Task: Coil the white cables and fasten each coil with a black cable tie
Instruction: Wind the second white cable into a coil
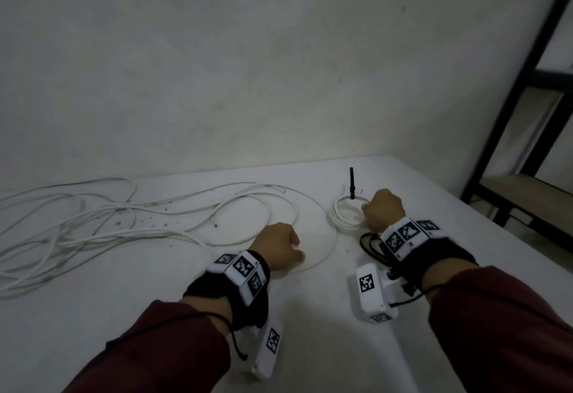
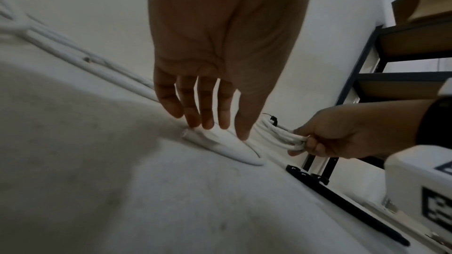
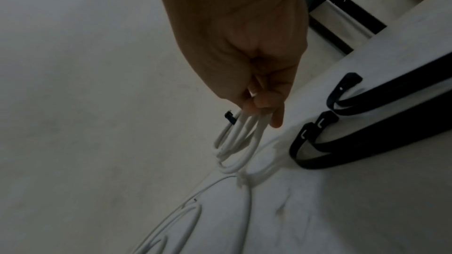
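A small white coil lies at the back right of the table, with a black cable tie round it whose tail stands upright. My right hand pinches the near side of that coil between thumb and curled fingers; the tie's head shows just beyond. My left hand is over a loose loop of white cable. Its fingertips are straight and touch the cable on the table. A tangle of loose white cables spreads to the left.
Several spare black cable ties lie by my right wrist, seen close in the right wrist view as spare ties. The white table meets a wall at the back. A dark metal shelf stands off the right edge.
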